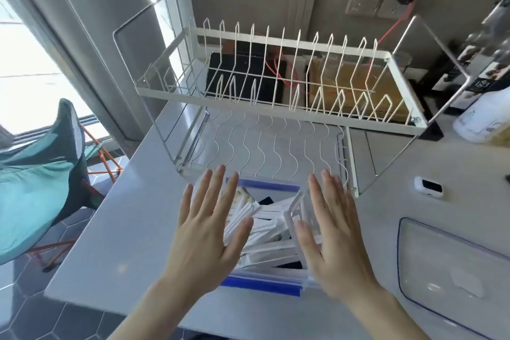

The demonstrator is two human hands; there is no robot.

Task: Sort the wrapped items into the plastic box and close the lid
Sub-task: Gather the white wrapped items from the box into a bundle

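Observation:
A clear plastic box (262, 283) with blue clips on its near and far sides sits on the grey counter in front of me. Several long white wrapped items (271, 229) lie piled inside it, with something dark among them. My left hand (205, 232) hovers flat over the box's left side, fingers spread, holding nothing. My right hand (331, 234) hovers flat over the box's right side, also empty, covering that edge. The clear lid (452, 273) lies apart on the counter at the right, with a blue seal line along its rim.
A white wire dish rack (276, 85) stands just behind the box. A small white device (428, 187) lies right of the rack. Bottles (485, 107) stand at the far right. The counter's left edge (91, 232) drops to a tiled floor with a teal chair (41, 185).

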